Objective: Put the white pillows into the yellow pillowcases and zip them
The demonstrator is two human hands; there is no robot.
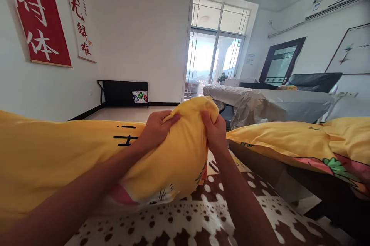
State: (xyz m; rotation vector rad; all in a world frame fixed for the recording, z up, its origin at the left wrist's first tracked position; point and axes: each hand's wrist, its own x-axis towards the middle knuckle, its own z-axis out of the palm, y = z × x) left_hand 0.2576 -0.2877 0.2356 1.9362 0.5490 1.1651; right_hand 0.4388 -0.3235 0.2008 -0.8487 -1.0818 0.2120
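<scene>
A yellow pillow (179,157) with a printed cartoon face along its lower side is raised at one end between my two hands. My left hand (158,127) grips its upper left part, thumb lying on the fabric. At the top right corner, my right hand (216,128) is closed round the cloth, with the fingers mostly hidden behind it. Yellow fabric (58,149) with black "Hi" lettering stretches to the left behind my left forearm; whether it belongs to the same pillow I cannot tell. Below lies a brown and white patterned blanket (190,219).
Another yellow pillow (289,138) lies to the right on a dark surface. Beyond stands a desk (300,101) under plastic sheeting, with a dark chair (315,80) behind. A folded black frame (124,94) leans by the far wall, left of the glass doors (204,61).
</scene>
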